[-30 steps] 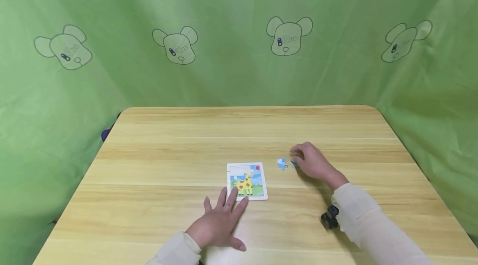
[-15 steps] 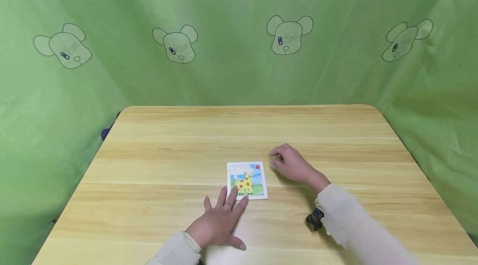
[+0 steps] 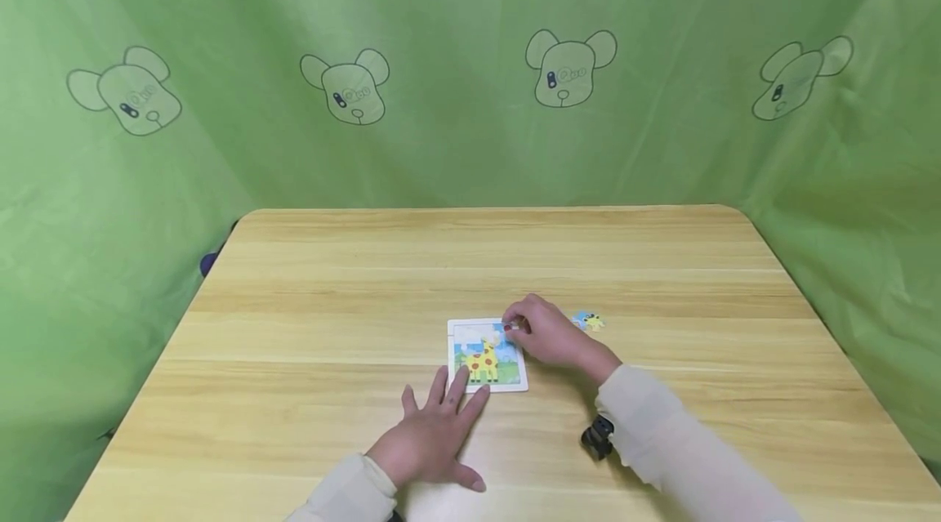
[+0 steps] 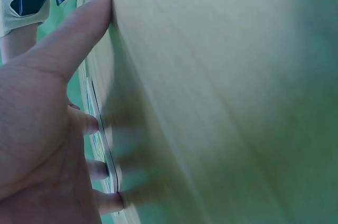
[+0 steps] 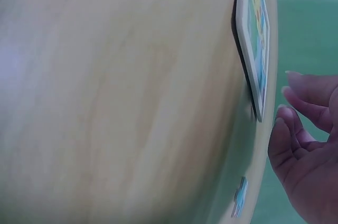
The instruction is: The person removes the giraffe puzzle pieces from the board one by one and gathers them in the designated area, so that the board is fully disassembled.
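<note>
A square jigsaw puzzle (image 3: 479, 354) with a white frame shows a yellow giraffe with red spots under a blue sky; white patches show in its upper part. My left hand (image 3: 434, 436) lies with spread fingers on the table, its fingertips resting on the puzzle's near left edge. Over the puzzle's far right corner, my right hand (image 3: 553, 336) pinches a small puzzle piece, mostly hidden by the fingers. In the right wrist view its thumb and fingers are bent toward each other. To the right lie loose puzzle pieces (image 3: 593, 322), blue and yellow, partly behind that hand.
The wooden table (image 3: 331, 285) extends around the puzzle on all sides. A green curtain (image 3: 456, 138) printed with bear heads hangs behind and at both sides. A black wrist camera (image 3: 597, 436) sits under the right sleeve.
My right hand has moved left from the loose pieces to the puzzle's far right corner. The blue piece nearest the puzzle has left its spot. My left hand has stayed put.
</note>
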The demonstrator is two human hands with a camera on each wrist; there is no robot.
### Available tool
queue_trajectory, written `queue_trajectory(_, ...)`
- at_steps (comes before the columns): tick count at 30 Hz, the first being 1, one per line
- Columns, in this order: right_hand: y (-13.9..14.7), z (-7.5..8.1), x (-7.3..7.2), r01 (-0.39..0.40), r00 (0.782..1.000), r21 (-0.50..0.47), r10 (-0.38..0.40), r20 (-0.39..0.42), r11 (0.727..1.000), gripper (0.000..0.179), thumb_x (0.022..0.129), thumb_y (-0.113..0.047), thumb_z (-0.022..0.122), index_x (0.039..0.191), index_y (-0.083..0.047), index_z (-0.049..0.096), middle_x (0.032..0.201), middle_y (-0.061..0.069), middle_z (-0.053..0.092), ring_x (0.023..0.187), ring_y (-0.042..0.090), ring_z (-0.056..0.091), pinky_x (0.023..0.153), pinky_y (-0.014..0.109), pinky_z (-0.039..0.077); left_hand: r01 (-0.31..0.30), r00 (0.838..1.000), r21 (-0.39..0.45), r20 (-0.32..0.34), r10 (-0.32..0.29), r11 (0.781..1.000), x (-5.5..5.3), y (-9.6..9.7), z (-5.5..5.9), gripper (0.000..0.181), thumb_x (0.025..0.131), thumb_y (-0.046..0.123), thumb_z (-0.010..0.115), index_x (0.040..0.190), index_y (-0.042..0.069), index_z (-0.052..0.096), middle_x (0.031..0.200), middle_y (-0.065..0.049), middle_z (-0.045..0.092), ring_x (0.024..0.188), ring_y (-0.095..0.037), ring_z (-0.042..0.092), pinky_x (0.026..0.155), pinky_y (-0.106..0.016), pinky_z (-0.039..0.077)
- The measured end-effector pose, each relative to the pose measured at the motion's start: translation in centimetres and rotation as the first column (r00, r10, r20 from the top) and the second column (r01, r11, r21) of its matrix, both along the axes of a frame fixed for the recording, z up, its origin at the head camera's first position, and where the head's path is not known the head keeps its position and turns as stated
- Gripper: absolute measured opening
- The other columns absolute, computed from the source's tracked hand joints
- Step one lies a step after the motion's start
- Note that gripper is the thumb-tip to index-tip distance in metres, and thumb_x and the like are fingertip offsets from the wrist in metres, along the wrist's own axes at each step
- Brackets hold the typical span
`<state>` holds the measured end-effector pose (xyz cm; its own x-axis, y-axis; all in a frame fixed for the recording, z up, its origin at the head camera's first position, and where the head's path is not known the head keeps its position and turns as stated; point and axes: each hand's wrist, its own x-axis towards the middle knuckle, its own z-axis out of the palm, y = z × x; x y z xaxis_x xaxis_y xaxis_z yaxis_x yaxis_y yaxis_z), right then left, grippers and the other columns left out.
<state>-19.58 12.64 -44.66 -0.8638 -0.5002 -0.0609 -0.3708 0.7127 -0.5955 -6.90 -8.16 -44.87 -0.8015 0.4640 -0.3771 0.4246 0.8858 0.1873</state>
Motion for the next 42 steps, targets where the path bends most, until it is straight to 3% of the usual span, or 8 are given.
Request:
queue_trajectory(14, -1.3, -0.6, 0.1, -0.019, 1.000, 0.051, 0.018, 0.025, 0.999, 0.023, 0.084, -0.016, 0.070, 0.105, -0.006, 0.067, 0.094, 0.002, 0.055, 0.083, 0.013, 0.049, 0.079, 0.031, 0.046, 0.004, 1.000, -0.008, -0.005, -0.004, 1.000, -0.1, 0.1, 0.4, 0.114, 0.062, 0.077, 0.059, 0.153, 0.027, 0.012, 0.159, -0.012, 0.004, 0.143, -0.041, 0.008, 0.097, -0.076, 0.021)
queue_trajectory(27, -1.9, -1.1, 0.3, 0.009, 0.999, 0.048, -0.011, 0.033, 0.999, 0.011, 0.083, -0.012, 0.069, 0.094, -0.009, 0.067, 0.099, 0.004, 0.050, 0.089, 0.015, 0.050, 0.087, 0.035, 0.047, -0.002, 1.000, -0.008, 0.003, 0.002, 1.000, 0.0, 0.2, 0.2, 0.113, 0.062, 0.076, 0.061, 0.152, 0.027, 0.013, 0.159, -0.013, 0.005, 0.143, -0.042, 0.008, 0.097, -0.075, 0.022)
queue_trajectory(42, -1.8, -1.2, 0.1, 0.015, 1.000, 0.086, -0.016, 0.008, 0.996, 0.011, 0.082, -0.015, 0.071, 0.091, -0.012, 0.067, 0.097, 0.001, 0.050, 0.091, 0.017, 0.045, 0.085, 0.036, 0.041, 0.000, 1.000, -0.002, -0.005, 0.000, 1.000, 0.1, 0.4, 0.0, 0.114, 0.062, 0.075, 0.062, 0.153, 0.025, 0.014, 0.158, -0.014, 0.005, 0.144, -0.039, 0.004, 0.095, -0.076, 0.023)
